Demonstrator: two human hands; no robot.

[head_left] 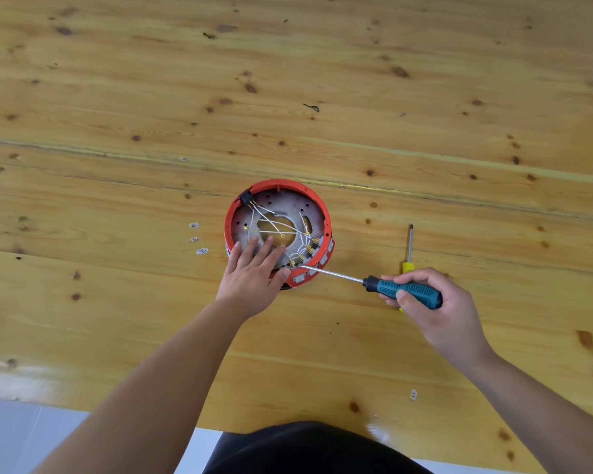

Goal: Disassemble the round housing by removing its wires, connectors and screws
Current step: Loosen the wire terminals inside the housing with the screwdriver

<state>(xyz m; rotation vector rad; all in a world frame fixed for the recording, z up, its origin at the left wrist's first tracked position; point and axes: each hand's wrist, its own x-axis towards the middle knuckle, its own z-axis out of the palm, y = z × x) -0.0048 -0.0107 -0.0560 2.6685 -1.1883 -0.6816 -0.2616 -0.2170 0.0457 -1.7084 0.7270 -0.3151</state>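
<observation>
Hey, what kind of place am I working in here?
Probably an informal home or hobby workbench, not a factory line: a bare knotty wooden table, a spare yellow screwdriver and loose small connectors lying beside the round housing.

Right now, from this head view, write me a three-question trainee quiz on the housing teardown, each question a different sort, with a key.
1. True or false: the left hand rests with straight fingers on the round housing.
2. Which tool does the right hand grip?
A. the yellow-handled screwdriver
B. the teal-handled screwdriver
C. pliers
3. Fill in: the gripped tool's tip sits at the housing's ____ edge, by the brass terminals.

Key: 1 true; 2 B; 3 near (the person's side). The small white connectors lie on the table, left of the housing.
</observation>
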